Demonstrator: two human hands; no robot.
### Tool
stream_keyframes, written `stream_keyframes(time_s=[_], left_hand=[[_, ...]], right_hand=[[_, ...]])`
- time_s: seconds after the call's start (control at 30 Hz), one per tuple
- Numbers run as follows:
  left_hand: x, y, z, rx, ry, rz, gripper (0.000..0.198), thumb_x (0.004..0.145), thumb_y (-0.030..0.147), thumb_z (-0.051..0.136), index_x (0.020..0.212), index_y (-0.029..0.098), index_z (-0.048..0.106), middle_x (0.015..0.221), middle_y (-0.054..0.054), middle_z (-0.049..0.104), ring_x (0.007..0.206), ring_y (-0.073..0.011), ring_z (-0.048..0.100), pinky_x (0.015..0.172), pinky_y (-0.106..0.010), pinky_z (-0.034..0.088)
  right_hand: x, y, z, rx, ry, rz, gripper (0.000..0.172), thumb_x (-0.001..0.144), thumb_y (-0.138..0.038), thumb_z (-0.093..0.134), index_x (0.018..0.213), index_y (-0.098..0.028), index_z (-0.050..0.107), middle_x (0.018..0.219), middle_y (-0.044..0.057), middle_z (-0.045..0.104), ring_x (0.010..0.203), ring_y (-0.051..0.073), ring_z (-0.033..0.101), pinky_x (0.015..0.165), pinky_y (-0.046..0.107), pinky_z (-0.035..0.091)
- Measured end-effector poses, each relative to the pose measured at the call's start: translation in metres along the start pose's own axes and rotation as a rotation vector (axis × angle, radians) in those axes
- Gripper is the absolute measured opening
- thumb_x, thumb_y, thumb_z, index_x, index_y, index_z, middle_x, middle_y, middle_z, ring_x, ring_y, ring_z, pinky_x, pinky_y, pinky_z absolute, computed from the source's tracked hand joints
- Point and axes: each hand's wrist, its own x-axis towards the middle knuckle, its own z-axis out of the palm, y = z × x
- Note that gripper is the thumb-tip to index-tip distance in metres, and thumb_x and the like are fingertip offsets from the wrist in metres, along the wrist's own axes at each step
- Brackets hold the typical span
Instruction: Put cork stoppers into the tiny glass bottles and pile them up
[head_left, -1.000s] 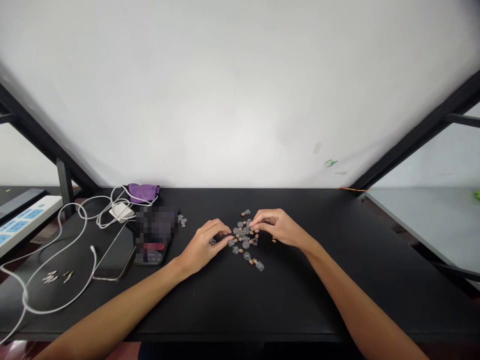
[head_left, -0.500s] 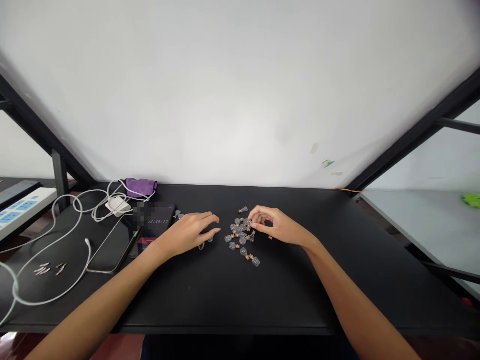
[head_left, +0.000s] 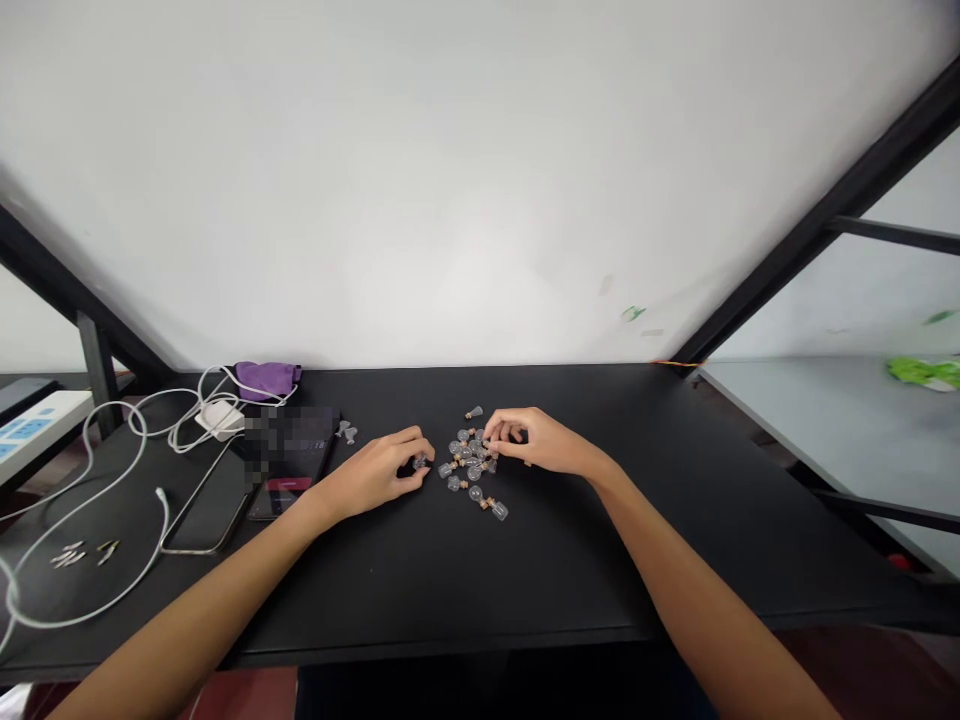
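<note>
Left hand point(head_left: 375, 476): pinching one small bottle point(head_left: 420, 462) at the fingertips, just left of the pile point(head_left: 471, 462).
Right hand point(head_left: 538, 444): bunching fingers at the pile's right edge; hold unclear.
Bottle axis: too small for telling.

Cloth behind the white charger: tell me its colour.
The cloth is purple; head view shows it.

Bright, even light, soft shadows; wide-angle bending and blur at edges.

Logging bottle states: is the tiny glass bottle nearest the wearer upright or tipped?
Tipped: the tiny glass bottle lies on its side on the black table.
</note>
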Motion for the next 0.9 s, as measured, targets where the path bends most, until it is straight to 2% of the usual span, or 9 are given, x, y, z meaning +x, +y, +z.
stream_keyframes(time_s=[0.17, 0.37, 0.5, 0.6, 0.7, 0.8, 0.9], left_hand=[[0.000, 0.000, 0.015, -0.072, 0.126, -0.018, 0.026, 0.097, 0.014, 0.055, 0.119, 0.025, 0.062, 0.106, -0.002, 0.060, 0.079, -0.0126, 0.059, 0.078, -0.026, 0.050], [0.003, -0.003, 0.029, -0.155, 0.313, 0.006, 0.024, 0.100, 0.016, 0.052, 0.120, 0.023, 0.062, 0.103, -0.004, 0.056, 0.086, -0.0131, 0.059, 0.081, -0.026, 0.052], [0.003, -0.003, 0.030, -0.160, 0.353, 0.029, 0.022, 0.101, 0.017, 0.053, 0.121, 0.023, 0.061, 0.101, -0.004, 0.056, 0.084, -0.0130, 0.059, 0.081, -0.026, 0.053], [0.003, -0.002, 0.030, -0.168, 0.373, 0.044, 0.023, 0.100, 0.017, 0.054, 0.121, 0.023, 0.061, 0.100, -0.004, 0.055, 0.084, -0.0131, 0.059, 0.080, -0.026, 0.053], [0.004, -0.001, 0.031, -0.172, 0.402, 0.052, 0.023, 0.100, 0.016, 0.054, 0.120, 0.023, 0.061, 0.099, -0.004, 0.056, 0.083, -0.0130, 0.059, 0.078, -0.026, 0.053], [0.004, -0.001, 0.032, -0.171, 0.442, 0.055, 0.022, 0.099, 0.016, 0.056, 0.119, 0.023, 0.061, 0.099, -0.004, 0.057, 0.082, -0.0129, 0.058, 0.078, -0.027, 0.052], [0.005, 0.002, 0.032, -0.175, 0.467, 0.057, 0.021, 0.098, 0.016, 0.058, 0.118, 0.022, 0.061, 0.098, -0.004, 0.058, 0.082, -0.0132, 0.058, 0.080, -0.028, 0.052]], right_hand=[[-0.008, 0.005, -0.022, -0.031, 0.079, 0.066, 0.029, 0.092, -0.049, 0.066, 0.095, -0.021, 0.069, 0.075, 0.000, 0.062, 0.069, 0.015, 0.052, 0.064, 0.030, 0.042], [-0.019, 0.014, -0.040, -0.050, -0.171, 0.185, 0.036, 0.084, -0.053, 0.075, 0.096, -0.019, 0.071, 0.071, 0.001, 0.065, 0.066, 0.016, 0.055, 0.061, 0.028, 0.042], [-0.019, 0.019, -0.042, -0.060, -0.216, 0.185, 0.035, 0.082, -0.053, 0.077, 0.090, -0.019, 0.075, 0.067, 0.000, 0.061, 0.063, 0.015, 0.053, 0.058, 0.027, 0.041], [-0.019, 0.019, -0.042, -0.061, -0.226, 0.181, 0.035, 0.084, -0.054, 0.075, 0.085, -0.018, 0.077, 0.067, 0.002, 0.064, 0.062, 0.015, 0.052, 0.057, 0.028, 0.040], [-0.019, 0.013, -0.041, -0.058, -0.206, 0.177, 0.036, 0.087, -0.053, 0.071, 0.087, -0.018, 0.078, 0.072, 0.004, 0.071, 0.063, 0.016, 0.054, 0.057, 0.028, 0.041], [-0.017, 0.005, -0.038, -0.021, -0.104, 0.149, 0.033, 0.089, -0.052, 0.071, 0.089, -0.019, 0.076, 0.074, 0.004, 0.072, 0.065, 0.017, 0.059, 0.061, 0.030, 0.045], [-0.012, -0.001, -0.027, 0.119, -0.017, 0.094, 0.031, 0.089, -0.049, 0.071, 0.094, -0.018, 0.074, 0.080, 0.004, 0.074, 0.068, 0.017, 0.066, 0.068, 0.032, 0.052]])
